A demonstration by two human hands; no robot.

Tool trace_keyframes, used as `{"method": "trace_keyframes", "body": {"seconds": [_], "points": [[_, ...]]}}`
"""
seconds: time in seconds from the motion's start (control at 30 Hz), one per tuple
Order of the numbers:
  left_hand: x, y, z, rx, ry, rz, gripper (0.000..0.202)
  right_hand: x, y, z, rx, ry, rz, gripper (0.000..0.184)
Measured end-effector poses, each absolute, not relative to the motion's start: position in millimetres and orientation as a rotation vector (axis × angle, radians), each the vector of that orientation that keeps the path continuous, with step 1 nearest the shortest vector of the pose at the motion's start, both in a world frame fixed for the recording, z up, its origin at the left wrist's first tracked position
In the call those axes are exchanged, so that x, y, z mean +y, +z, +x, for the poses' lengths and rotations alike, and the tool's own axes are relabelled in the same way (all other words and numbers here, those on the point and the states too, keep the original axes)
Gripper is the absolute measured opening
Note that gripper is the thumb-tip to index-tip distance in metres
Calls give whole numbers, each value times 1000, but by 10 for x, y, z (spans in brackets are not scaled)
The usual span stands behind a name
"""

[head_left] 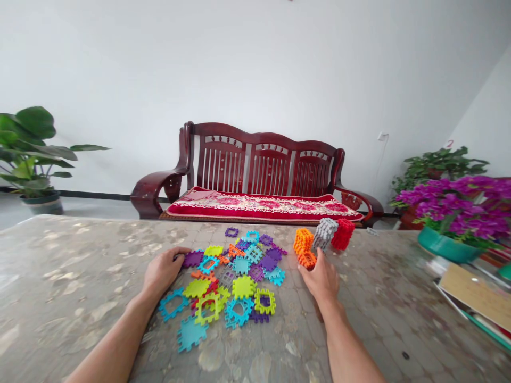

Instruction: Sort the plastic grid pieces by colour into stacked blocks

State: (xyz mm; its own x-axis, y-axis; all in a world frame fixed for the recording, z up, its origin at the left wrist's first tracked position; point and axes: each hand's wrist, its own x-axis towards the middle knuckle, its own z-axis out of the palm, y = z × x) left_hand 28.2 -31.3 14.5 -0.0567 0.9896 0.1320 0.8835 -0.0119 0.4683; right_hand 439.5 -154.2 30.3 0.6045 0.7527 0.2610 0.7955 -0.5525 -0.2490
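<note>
Toward the tabletop's far edge (379, 236), the right hand (322, 276) pinches an orange tile (307, 260) nearside of the orange stack (303, 238); left hand (164, 271), at purple tile (194, 259), grip unclear.

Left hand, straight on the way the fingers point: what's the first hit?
Purple tile, right at the left hand's fingertips; they may already be touching it, contact is hard to judge. Past that, likely the blue frame in the loose pile.
</note>
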Motion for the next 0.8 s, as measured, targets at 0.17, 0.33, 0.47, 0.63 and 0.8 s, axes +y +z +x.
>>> {"method": "trace_keyframes", "body": {"seconds": [0.17,0.33,0.47,0.63,0.8], "points": [[-317,147,292,2042,648,1965,39,-1528,293,4402,-1251,-216,-2519,72],[-313,145,287,2041,668,1973,38,-1547,277,4394,-1254,-231,-2531,70],[-319,150,289,2048,673,1972,38,-1556,282,4360,-1253,-226,-2551,70],[-323,144,294,2044,660,1979,38,-1573,316,4319,-1260,-197,-2547,69],[-332,149,300,2049,657,1974,39,-1579,311,4318,-1251,-180,-2555,75]]}}
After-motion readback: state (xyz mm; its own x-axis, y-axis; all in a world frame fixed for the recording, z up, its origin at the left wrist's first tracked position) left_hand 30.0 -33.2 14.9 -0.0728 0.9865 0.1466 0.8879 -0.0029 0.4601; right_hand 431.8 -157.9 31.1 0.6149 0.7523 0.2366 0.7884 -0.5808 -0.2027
